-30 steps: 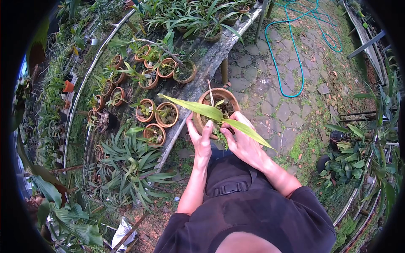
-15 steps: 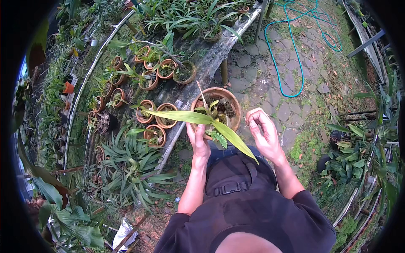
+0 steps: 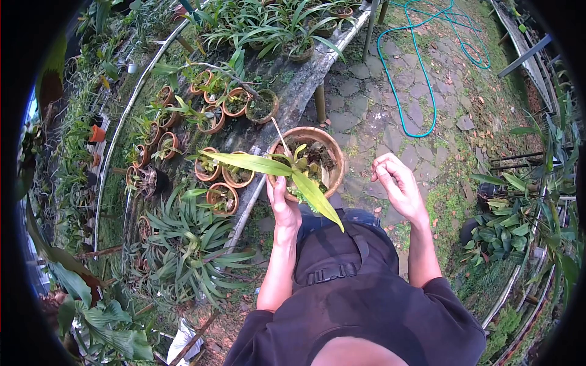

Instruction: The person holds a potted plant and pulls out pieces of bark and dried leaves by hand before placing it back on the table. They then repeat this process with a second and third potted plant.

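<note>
My left hand [image 3: 285, 204] grips a round clay pot [image 3: 337, 155] at its left and near side, holding it up in front of my waist. The pot carries a plant [image 3: 308, 189] with long yellow-green leaves. One leaf reaches left over my fingers and another points down toward my lap. A thin pale stalk [image 3: 281, 135] leans out past the rim. My right hand [image 3: 397, 183] is raised to the right of the pot, apart from it. Its thumb and fingers are pressed together; whatever may be between them is too small to make out.
Left of me, a bench [image 3: 293, 100] bears several small potted plants and a large leafy clump [image 3: 189, 244]. A teal hose [image 3: 434, 110] loops over the stone path [image 3: 415, 91]. More plants [image 3: 503, 229] stand at the right edge.
My right hand has moved right, away from the pot. The pot has turned or tilted slightly in my left hand, and the leaf toward my lap has swung left.
</note>
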Available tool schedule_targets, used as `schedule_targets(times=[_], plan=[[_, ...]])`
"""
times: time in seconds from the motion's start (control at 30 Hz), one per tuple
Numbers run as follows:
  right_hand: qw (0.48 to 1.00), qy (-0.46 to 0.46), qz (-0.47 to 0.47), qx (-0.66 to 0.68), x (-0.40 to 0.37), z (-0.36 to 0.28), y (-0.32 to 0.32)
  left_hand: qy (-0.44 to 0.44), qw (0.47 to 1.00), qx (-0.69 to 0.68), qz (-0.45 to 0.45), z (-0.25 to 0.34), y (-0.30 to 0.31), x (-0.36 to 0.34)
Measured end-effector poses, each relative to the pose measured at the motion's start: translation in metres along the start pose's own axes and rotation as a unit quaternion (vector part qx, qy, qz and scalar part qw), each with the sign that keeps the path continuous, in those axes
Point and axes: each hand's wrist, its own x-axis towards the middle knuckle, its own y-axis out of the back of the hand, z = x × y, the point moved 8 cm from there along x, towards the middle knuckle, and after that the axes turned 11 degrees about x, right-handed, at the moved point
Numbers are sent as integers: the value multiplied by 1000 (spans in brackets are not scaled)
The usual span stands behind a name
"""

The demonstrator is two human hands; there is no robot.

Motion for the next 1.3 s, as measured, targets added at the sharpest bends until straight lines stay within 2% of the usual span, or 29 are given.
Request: schedule_targets(times=[0.13,0.23,0.33,0.37,0.47,0.6,0.63,0.77,0.9,1.0,1.1,1.3], plan=[[998,-47,-22,29,-2,17,-2,0,1000,-11,20,0,1,-1],[971,74,51,-222,-6,-22,-2,13,998,-58,9,7,-2,-6],[992,0,24,-121,-1,-18,-5,-22,996,-81,-27,23,-16,-13],[994,5,22,-110,1,-20,-8,-42,989,-126,-69,29,-21,-12],[995,38,13,-87,5,-31,-19,-29,991,-118,-49,40,-28,-12],[989,123,-1,-83,9,-50,-38,-4,989,-115,-91,31,-24,-14],[985,145,-9,-95,10,-53,-42,3,996,-84,-32,29,-19,-14],[971,203,-29,-124,14,-62,-56,18,998,-29,-55,30,-16,-19],[960,238,-38,-142,12,-68,-59,24,999,-39,-4,42,-22,-20],[975,186,8,-122,18,-69,-58,10,998,-59,-21,36,-14,-19],[973,197,-13,-121,20,-66,-61,4,995,-92,-44,16,7,-14],[962,228,-90,-119,29,-64,-83,16,994,-111,-14,1,41,-19]])
